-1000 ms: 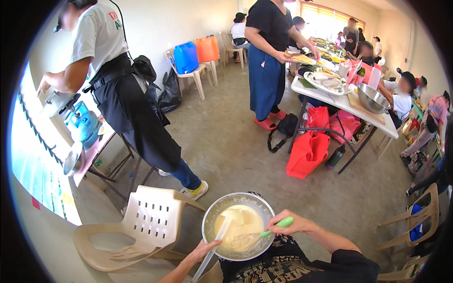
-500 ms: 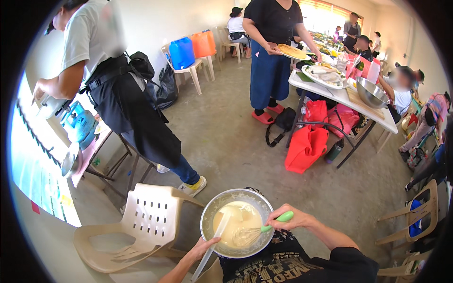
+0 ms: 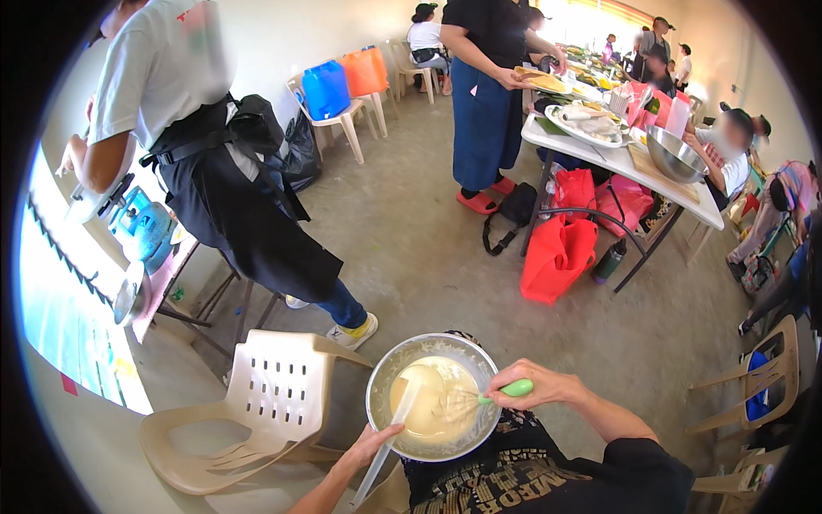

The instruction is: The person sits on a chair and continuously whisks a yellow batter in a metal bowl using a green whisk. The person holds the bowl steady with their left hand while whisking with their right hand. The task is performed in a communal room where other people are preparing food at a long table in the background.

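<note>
Two bare hands work over one metal bowl point(image 3: 479, 361) of pale batter point(image 3: 428, 429): the right hand point(image 3: 538, 385), fingers closed around one green-handled whisk point(image 3: 517, 388), dips its wires in the mix, while the left hand point(image 3: 374, 443), curled at the rim, clasps one long white utensil point(image 3: 406, 406) slanting into the bowl. Beside them stands one beige chair point(image 3: 282, 377). Beyond, one person in a black apron point(image 3: 231, 206) leans near one blue gas cylinder point(image 3: 144, 236). At right, one table point(image 3: 599, 158) bears one steel bowl point(image 3: 676, 157); farther back, two containers, one blue point(image 3: 325, 90), one orange point(image 3: 365, 71), rest on two chairs.
</note>
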Demonstrator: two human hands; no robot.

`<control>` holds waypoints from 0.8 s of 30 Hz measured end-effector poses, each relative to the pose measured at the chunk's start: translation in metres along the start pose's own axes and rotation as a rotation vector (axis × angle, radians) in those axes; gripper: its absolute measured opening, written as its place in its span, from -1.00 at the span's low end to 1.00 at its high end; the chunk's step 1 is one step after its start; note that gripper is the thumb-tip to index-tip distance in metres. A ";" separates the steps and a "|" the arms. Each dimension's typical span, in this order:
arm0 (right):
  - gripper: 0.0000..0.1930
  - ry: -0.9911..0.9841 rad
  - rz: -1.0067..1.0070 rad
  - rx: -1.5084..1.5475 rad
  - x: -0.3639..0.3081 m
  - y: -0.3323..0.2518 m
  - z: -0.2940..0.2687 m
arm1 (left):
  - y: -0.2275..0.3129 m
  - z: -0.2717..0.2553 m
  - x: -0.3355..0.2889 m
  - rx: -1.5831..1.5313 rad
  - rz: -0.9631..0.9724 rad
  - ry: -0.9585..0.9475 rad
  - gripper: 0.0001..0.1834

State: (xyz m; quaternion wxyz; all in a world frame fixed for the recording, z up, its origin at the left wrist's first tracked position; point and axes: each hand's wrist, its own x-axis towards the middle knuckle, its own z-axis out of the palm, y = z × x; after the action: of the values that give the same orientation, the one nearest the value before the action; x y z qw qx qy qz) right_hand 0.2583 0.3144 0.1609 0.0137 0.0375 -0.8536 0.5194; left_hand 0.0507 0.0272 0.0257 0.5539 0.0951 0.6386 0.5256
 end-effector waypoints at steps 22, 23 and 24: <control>-0.83 0.014 -0.035 0.205 0.010 0.022 0.021 | -0.001 0.000 0.011 0.003 -0.035 -0.012 -0.24; -0.83 0.017 -0.042 0.176 0.010 0.022 0.025 | -0.001 -0.001 0.012 0.021 -0.035 -0.012 -0.23; -0.83 0.003 -0.064 0.154 0.013 0.020 0.032 | 0.001 0.000 0.004 0.023 -0.040 -0.001 -0.23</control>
State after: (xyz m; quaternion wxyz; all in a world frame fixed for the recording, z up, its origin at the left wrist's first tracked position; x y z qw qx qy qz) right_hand 0.2442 0.2948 0.1290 0.0288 0.0651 -0.8095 0.5827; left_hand 0.0485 0.0307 0.0237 0.5635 0.0889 0.6460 0.5071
